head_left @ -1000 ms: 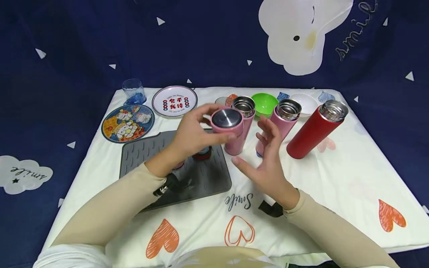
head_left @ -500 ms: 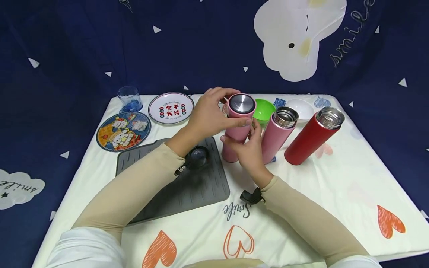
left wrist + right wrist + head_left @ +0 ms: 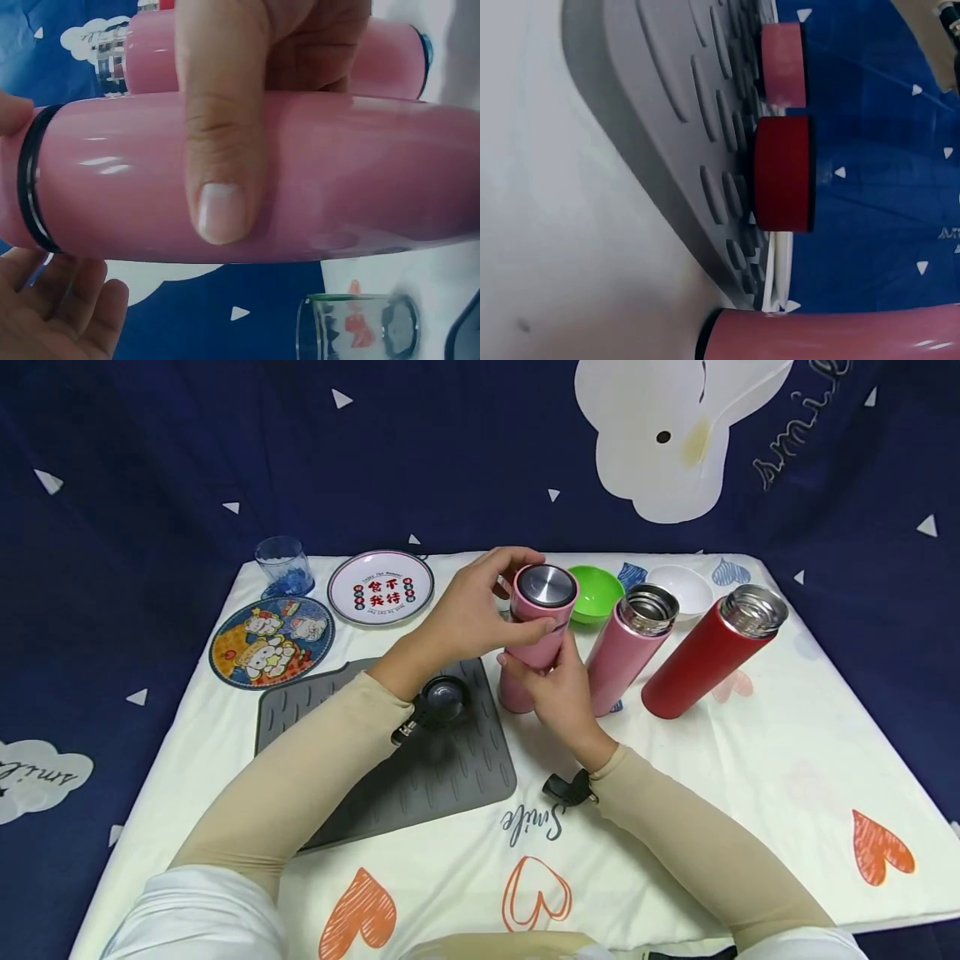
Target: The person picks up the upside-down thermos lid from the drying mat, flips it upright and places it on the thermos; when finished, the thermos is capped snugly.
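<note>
Head view — lid (image 3: pixel 547 587), no longer apart, now sits on the leftmost pink bottle (image 3: pixel 536 653); left hand (image 3: pixel 480 607) grips lid, right hand (image 3: pixel 558 695) holds bottle — closure apparently begun.

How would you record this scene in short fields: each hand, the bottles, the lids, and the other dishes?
Left hand: grips the cap
Right hand: grips the body of the held bottle
Cap: on top of the held bottle; how tight cannot be told
Open bottles: pink bottle and red bottle, standing to the right of the held bottle
Mat: bears a red lid and a pink lid
Plates: patterned plate, white plate
Bowls: green bowl, white bowl
Glass: behind the patterned plate
</note>
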Demonstrator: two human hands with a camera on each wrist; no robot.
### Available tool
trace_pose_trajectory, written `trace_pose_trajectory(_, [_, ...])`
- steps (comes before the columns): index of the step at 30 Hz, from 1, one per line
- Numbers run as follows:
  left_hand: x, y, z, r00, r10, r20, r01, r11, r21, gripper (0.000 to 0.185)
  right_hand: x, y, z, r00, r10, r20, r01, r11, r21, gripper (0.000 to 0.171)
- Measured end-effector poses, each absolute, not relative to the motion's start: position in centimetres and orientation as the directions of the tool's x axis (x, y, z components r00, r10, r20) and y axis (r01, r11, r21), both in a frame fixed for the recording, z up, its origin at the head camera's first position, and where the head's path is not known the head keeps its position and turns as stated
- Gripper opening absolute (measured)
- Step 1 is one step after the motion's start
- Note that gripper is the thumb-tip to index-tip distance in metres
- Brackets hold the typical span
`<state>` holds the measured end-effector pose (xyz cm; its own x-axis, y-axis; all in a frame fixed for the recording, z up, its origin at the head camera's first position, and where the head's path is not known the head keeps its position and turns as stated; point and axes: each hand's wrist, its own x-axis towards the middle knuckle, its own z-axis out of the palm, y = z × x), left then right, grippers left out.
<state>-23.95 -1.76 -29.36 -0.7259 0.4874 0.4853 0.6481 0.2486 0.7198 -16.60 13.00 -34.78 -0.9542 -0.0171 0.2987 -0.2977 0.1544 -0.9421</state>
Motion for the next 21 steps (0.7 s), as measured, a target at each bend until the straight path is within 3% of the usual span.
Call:
trace_pose_trajectory(8, [-23.7, -1.1, -29.8, -0.786, 0.431, 0.443, 0.574, 0.241, 0.783, 0.075, -17.3, 13.3, -35.7, -0.951, -0.023, 0.308, -0.307, 0.167, -0.937, 0.064])
trace_pose_trajectory(13, [-23.7, -1.3, -29.8, -0.784, 0.471, 0.404, 0.527, 0.163, 0.834, 0.083, -18.6, 13.9, -37.6, -0.953, 0.021, 0.302, -0.286, 0.270, -0.919, 0.066])
trace_pose_trajectory(21, [-23.8, -1.2, -29.9, -0.765, 0.467, 0.442, 0.561, 0.149, 0.814, 0.079, -18.7, 14.3, -37.4, -0.962, 0.055, 0.267, -0.233, 0.345, -0.909, 0.066])
